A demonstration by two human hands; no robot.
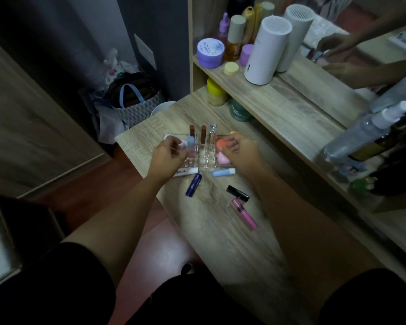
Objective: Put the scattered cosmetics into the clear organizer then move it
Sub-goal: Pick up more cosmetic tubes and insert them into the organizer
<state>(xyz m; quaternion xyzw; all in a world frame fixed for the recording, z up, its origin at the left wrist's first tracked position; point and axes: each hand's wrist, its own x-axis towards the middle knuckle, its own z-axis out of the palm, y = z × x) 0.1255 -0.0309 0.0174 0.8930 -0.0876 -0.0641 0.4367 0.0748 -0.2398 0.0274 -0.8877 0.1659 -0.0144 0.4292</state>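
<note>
The filling step looks to be in hand: the clear acrylic organizer [198,148] stands near the far left corner of the pale wood-grain table [223,233], and both hands are at it. Upright in its middle cells are two reddish-brown lipstick tubes [192,132], a clear slim bottle [212,133] and a light blue rounded applicator [190,142]; an orange and pink sponge pair [220,151] sits in its right compartment. The left hand [167,156] is loosely curled over the organizer's left end, fingers bent; whether it pinches anything I cannot tell. The right hand [239,151] is curled at the right compartment, fingertips on or just beside the sponges, apparently settling them. Five pieces lie loose on the table just in front: a white tube with lettering [186,171], a dark blue stick [193,185], a light blue and white tube [223,172], a black capped tube [237,192] and a pink gloss tube [244,213]. The next move probably calls for freeing one hand, picking up the nearest loose tube and standing it in an empty cell, without knocking over the tall upright tubes. Moving the organizer comes only after that.
</note>
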